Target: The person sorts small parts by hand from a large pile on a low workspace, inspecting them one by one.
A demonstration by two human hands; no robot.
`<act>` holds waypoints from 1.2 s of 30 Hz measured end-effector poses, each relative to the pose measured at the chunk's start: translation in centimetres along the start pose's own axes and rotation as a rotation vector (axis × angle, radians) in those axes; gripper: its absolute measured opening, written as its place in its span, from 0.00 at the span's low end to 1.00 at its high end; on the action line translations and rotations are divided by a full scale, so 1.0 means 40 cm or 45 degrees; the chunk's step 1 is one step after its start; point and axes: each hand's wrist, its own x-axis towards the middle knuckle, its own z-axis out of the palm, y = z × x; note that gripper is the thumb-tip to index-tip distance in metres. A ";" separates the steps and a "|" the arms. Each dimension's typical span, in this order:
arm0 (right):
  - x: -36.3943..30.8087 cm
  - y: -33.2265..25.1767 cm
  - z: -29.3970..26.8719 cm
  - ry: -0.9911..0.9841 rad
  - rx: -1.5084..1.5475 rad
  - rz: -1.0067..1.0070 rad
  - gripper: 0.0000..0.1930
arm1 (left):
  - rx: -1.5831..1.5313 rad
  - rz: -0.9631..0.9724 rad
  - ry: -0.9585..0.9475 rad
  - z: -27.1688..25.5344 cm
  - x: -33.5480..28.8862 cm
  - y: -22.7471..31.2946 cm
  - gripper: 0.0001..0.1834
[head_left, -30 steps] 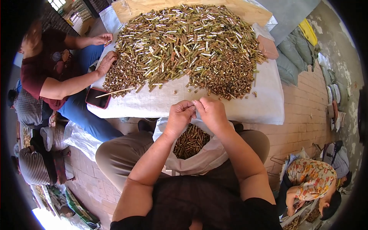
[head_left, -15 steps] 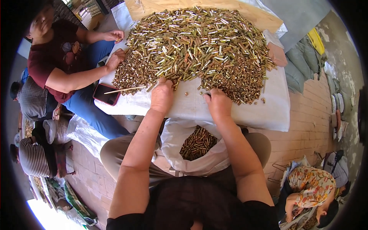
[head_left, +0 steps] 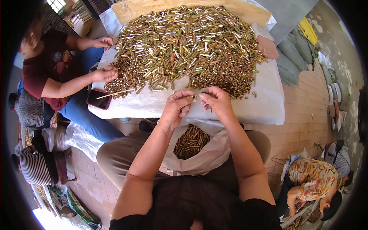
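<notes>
Just above the near edge of the white-covered table (head_left: 264,111), my two hands meet fingertip to fingertip. My left hand (head_left: 177,106) is closed in a pinch on a small brass-coloured metal sleeve (head_left: 193,96), whose end points toward the right hand. My right hand (head_left: 218,103) is closed too, thumb against fingers; what it holds is too small to make out. Beyond them spreads a large heap of brass-coloured metal sleeves (head_left: 172,42). Piles of much smaller metal pieces (head_left: 226,82) lie along its near right and left sides. Below my hands, an open white sack (head_left: 180,165) holds slim metal parts (head_left: 191,142).
A phone (head_left: 99,99) and a thin wooden stick (head_left: 117,93) lie at the table's left. A co-worker (head_left: 57,65) sits there, hands at the heap. A wooden board (head_left: 191,7) backs the heap. Grey sacks (head_left: 291,57) stand at right; another person (head_left: 310,180) bends at lower right.
My left hand has left the heap's near edge and come right and nearer, now with a metal sleeve. The right hand has lifted off the table slightly. The co-worker's near hand has drawn back left.
</notes>
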 end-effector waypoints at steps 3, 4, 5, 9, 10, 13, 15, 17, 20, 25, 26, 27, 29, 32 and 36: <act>-0.014 -0.004 -0.020 -0.032 0.124 0.026 0.07 | 0.047 0.053 0.019 0.033 -0.001 -0.023 0.07; -0.018 -0.006 -0.023 -0.025 0.126 0.022 0.07 | 0.096 0.099 0.027 0.039 -0.002 -0.029 0.06; -0.023 -0.009 -0.025 -0.016 0.136 0.025 0.07 | 0.099 0.097 0.021 0.046 -0.003 -0.033 0.06; -0.036 -0.015 -0.038 0.045 0.058 0.038 0.09 | 0.127 0.170 -0.007 0.070 -0.010 -0.044 0.05; -0.038 -0.016 -0.039 0.046 0.060 0.036 0.09 | 0.148 0.191 -0.013 0.076 -0.013 -0.046 0.05; -0.043 -0.015 -0.038 0.088 0.057 0.025 0.10 | 0.191 0.219 0.022 0.092 -0.023 -0.049 0.04; -0.043 -0.011 -0.038 0.121 -0.023 0.006 0.11 | 0.191 0.232 0.026 0.097 -0.027 -0.056 0.04; -0.043 -0.001 -0.035 0.163 -0.094 -0.059 0.11 | 0.189 0.246 0.031 0.100 -0.029 -0.059 0.03; -0.046 0.009 -0.018 0.254 -0.269 -0.232 0.13 | 0.179 0.247 0.060 0.096 -0.030 -0.062 0.03; -0.049 0.013 0.004 0.387 -0.580 -0.460 0.14 | 0.143 0.252 0.109 0.091 -0.032 -0.063 0.01; -0.048 0.017 0.006 0.387 -0.622 -0.475 0.14 | 0.141 0.252 0.111 0.090 -0.033 -0.064 0.01; -0.046 0.019 0.007 0.386 -0.663 -0.491 0.13 | 0.149 0.266 0.123 0.088 -0.033 -0.066 0.01; -0.039 0.023 0.003 0.325 -0.475 -0.369 0.13 | 0.154 0.279 0.136 0.085 -0.033 -0.066 0.01; -0.038 0.001 0.009 0.212 -0.201 -0.186 0.12 | 0.134 0.261 0.142 0.078 -0.032 -0.059 0.01; -0.034 0.007 0.013 0.207 -0.250 -0.271 0.11 | 0.066 0.263 0.133 0.080 -0.032 -0.058 0.01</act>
